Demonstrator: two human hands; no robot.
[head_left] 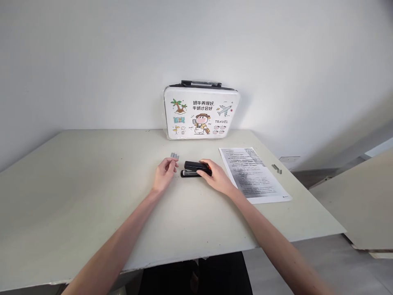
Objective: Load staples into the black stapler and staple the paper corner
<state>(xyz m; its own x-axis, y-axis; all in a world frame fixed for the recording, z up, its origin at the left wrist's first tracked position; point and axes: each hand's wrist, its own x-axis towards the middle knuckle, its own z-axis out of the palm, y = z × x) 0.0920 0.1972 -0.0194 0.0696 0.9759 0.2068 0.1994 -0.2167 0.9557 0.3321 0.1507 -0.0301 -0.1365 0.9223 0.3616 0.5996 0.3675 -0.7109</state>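
A black stapler (192, 166) lies on the table with its front end to the left. My right hand (215, 175) is wrapped round its rear end, thumb on the near side and fingers over the far side. Just left of the stapler's front, my left hand (166, 171) is closed, its thumb and fingertips pressed together. Whatever they may pinch is too small to make out. Right beyond those fingertips lie a few grey staple strips (175, 155), partly hidden by the hand.
Printed sheets of paper (260, 176) lie to the right, with more staple strips (276, 168) beyond them near the right edge of the white table (92, 192). A white cartoon-printed case (201, 112) with a black handle stands at the back against the wall.
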